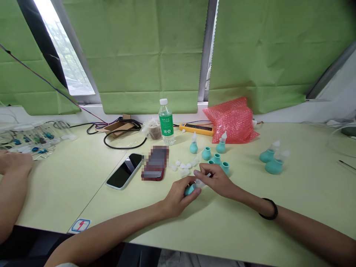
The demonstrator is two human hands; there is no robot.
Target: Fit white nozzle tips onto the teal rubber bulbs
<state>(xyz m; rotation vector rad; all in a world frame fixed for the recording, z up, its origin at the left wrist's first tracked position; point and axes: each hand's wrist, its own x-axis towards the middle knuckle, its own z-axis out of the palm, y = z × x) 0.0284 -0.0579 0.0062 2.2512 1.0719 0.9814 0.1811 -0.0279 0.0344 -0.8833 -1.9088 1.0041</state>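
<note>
My left hand (178, 194) is wrapped round a teal rubber bulb (189, 190), low over the table. At the bulb's mouth my right hand (214, 180) pinches a clear plastic nozzle (199, 183); fingers partly hide the joint. Just beyond my hands stand several teal bulbs with open mouths, one of them a bulb (206, 153). Loose translucent plastic pieces (184, 172) lie scattered to their left. Behind are two bulbs with nozzles on, a left one (193, 147) and a right one (221, 147). Two more nozzled bulbs (274, 166) sit off to the right.
Two phones, one black-screened (125, 172) and one red-cased (160, 174), lie left of the pieces. A water bottle (167, 124), yellow power strip (196, 129) and red bubble-wrap bag (233, 122) line the back. Another person's arm (13, 185) rests at far left near clear bagged parts (30, 137).
</note>
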